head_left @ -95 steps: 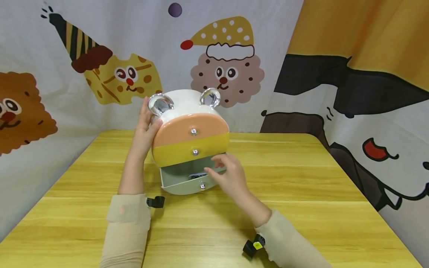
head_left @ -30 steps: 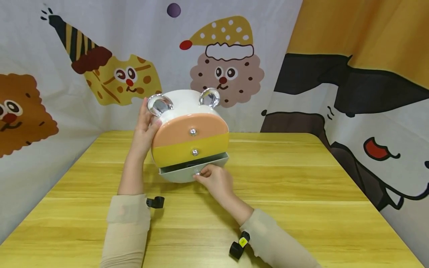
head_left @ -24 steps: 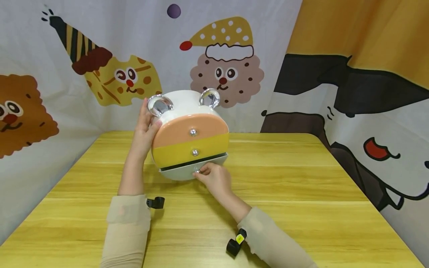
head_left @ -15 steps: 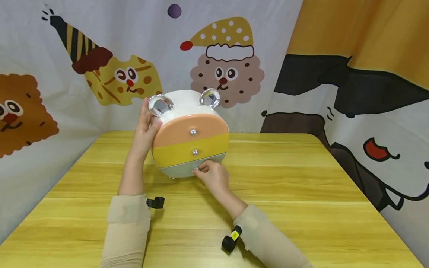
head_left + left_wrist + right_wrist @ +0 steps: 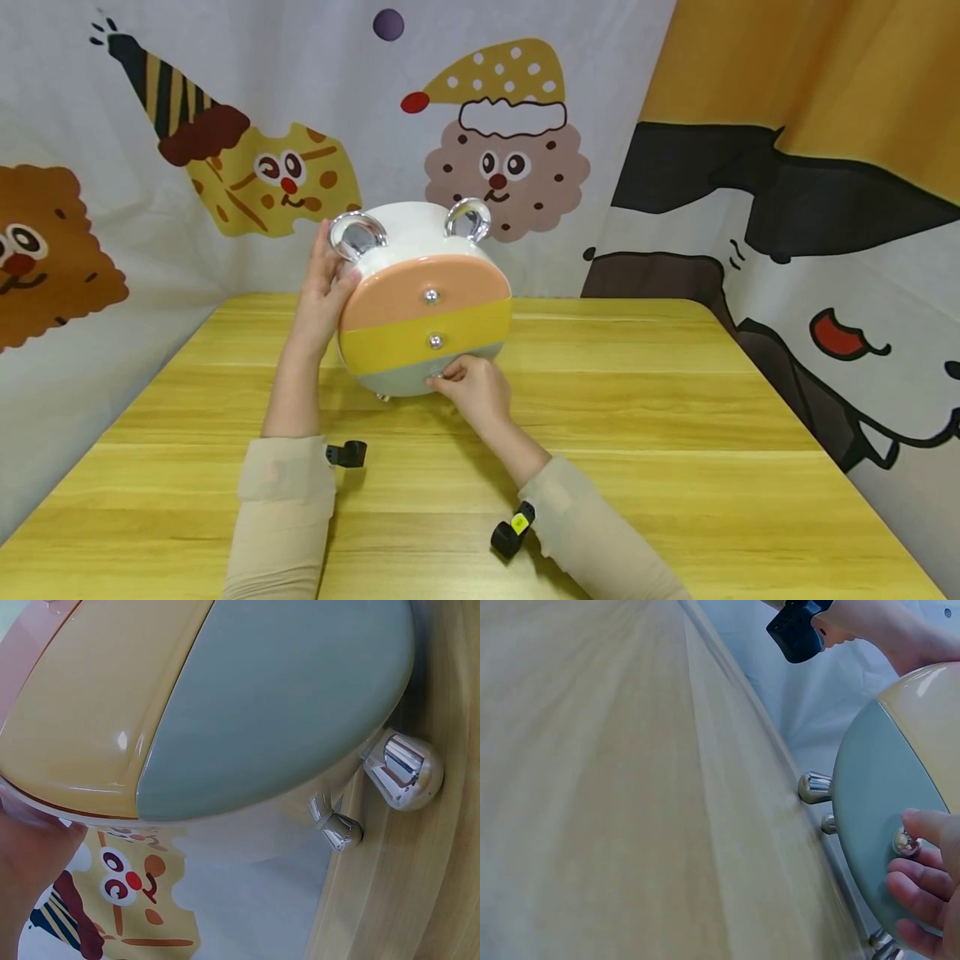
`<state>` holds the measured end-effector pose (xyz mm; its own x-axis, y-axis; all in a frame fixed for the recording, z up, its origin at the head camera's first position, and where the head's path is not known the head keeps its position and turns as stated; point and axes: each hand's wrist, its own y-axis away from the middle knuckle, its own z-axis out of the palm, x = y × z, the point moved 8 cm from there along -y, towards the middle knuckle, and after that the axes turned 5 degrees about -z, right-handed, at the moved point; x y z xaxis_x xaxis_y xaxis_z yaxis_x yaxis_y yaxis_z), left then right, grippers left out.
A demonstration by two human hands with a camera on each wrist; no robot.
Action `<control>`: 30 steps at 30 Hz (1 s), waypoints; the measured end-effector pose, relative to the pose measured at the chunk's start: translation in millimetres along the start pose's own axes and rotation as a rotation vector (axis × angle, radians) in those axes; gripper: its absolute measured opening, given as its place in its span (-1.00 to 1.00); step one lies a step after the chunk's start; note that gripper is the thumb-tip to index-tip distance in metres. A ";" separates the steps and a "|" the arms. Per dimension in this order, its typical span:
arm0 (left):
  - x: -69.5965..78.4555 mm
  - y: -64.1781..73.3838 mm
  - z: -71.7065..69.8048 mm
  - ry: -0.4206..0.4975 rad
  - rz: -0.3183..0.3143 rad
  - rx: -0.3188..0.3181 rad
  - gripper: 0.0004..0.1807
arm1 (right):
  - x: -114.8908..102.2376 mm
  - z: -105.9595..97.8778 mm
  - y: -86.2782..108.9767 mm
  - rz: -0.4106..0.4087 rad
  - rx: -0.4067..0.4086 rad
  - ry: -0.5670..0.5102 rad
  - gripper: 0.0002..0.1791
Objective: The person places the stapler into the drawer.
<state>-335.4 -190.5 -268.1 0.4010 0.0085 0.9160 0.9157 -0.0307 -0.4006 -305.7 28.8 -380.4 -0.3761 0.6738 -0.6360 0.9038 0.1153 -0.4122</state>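
Note:
A small rounded chest of drawers (image 5: pixel 420 287) with silver ears stands on the table, its orange, yellow and green drawer fronts flush. My left hand (image 5: pixel 322 283) grips its left side, thumb toward the front edge and fingers reaching behind an ear. At the bottom, the green drawer (image 5: pixel 889 772) sits level with the yellow one (image 5: pixel 112 712). My right hand (image 5: pixel 476 390) is at the green drawer's silver knob (image 5: pixel 906 841). Its thumb and forefinger pinch the knob, while the other fingers lie loosely curled beside it. Whatever the drawers contain is hidden.
Silver feet (image 5: pixel 405 771) hold the chest above the wooden table (image 5: pixel 637 400). A printed cartoon curtain (image 5: pixel 300 75) hangs behind the table. Black wrist cameras (image 5: pixel 347 454) are strapped to both sleeves.
The green drawer, pulled out with a dark item inside, has slid in until flush. My right hand went from above the drawer to its knob and moved in with it. My left hand stayed put.

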 end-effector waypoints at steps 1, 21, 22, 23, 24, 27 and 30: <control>-0.1 0.0 -0.6 -0.001 -0.001 0.002 -0.14 | -0.2 0.2 -0.5 0.003 -0.005 -0.002 -0.74; 0.3 -2.2 0.4 -0.030 0.010 0.002 -0.15 | 5.4 -41.9 9.2 -0.072 0.031 -0.051 -0.68; 0.9 -2.0 0.7 -0.033 0.011 0.001 -0.15 | 7.3 -47.3 10.1 -0.077 0.040 -0.048 -0.69; 1.5 -1.9 0.7 -0.033 0.012 0.001 -0.15 | 9.2 -52.9 11.1 -0.086 0.049 -0.038 -0.68; 2.0 -1.8 0.8 -0.036 0.013 0.001 -0.15 | 11.1 -59.0 11.7 -0.095 0.060 -0.030 -0.68; 4.6 -2.3 1.8 -0.017 0.022 -0.003 -0.14 | 18.5 -78.7 13.7 -0.106 0.097 0.001 -0.69; 6.2 -2.6 1.7 -0.004 0.021 -0.001 -0.14 | 28.7 -98.3 15.1 -0.086 0.124 0.012 -0.72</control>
<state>-335.3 -188.7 -261.4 0.4200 0.0113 0.9075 0.9072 -0.0318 -0.4195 -282.8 121.6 -340.8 -0.4480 0.6743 -0.5870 0.8359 0.0829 -0.5427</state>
